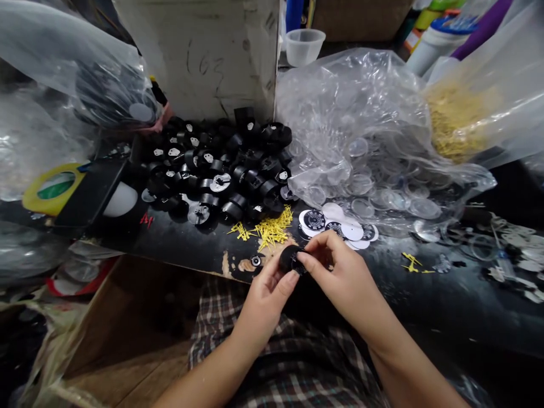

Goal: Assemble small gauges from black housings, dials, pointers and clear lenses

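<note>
Close above the near edge of a dark, scuffed table (pixel 425 294), two bare hands meet around one small black round part (pixel 289 259). The left hand (pixel 266 300) pinches the part between thumb and fingertips, its grip closed on the lower rim. The right hand (pixel 340 272) is curled over the same part from the other side, thumb and forefinger pressed to its face. The part is a short, dark plastic cylinder, matte, its details too small to make out; it is held just off the table, over the person's checked lap.

Behind the hands lies a scatter of thin yellow pins (pixel 272 228), and beyond them a heap of similar black round parts (pixel 221 164), some showing white or silver tops. Just right of the pins sits a small cluster of white printed discs (pixel 344 225). A crumpled clear plastic bag (pixel 361 124) holds transparent round covers, and a second bag (pixel 463 113) at far right holds more yellow pins. A roll of yellow tape (pixel 51 187) rests at left, and a clear plastic cup (pixel 304 45) stands at the back.
</note>
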The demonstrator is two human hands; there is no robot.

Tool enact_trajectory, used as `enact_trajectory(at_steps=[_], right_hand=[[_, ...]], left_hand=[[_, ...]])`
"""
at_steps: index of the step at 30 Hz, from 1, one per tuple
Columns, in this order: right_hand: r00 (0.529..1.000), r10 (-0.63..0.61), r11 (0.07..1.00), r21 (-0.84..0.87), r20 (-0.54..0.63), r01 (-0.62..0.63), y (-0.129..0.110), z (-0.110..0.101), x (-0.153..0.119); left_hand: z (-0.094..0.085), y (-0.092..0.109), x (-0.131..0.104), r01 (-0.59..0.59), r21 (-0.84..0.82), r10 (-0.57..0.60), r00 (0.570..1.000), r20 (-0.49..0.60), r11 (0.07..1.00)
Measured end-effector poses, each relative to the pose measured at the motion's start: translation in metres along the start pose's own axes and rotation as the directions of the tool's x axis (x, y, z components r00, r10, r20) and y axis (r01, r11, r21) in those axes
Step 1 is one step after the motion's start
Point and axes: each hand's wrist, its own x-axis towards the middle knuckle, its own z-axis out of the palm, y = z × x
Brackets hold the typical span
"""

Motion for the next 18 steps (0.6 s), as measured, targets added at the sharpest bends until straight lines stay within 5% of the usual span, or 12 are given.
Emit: enact_trajectory(at_steps=[7, 14, 18], right_hand=[[0.979, -0.038, 0.999, 0.018, 0.202, 0.035, 0.009, 0.003, -0.016], [0.94, -0.19, 0.981, 0.014, 0.284, 0.194, 0.002, 0.009, -0.007], [0.96, -0.226, 0.91, -0.315, 0.163, 0.268, 0.007, 0.012, 0.023]], left_hand=[[-0.008, -0.002, -0.005, 0.089, 0.081, -0.089, 0.996, -0.004, 0.993], [-0.032, 0.004, -0.011, 0.004, 0.247, 0.006, 0.999, -0.038, 0.969], [-0.039, 0.005, -0.01, 0.002, 0.198, 0.019, 0.995, -0.102, 0.98]])
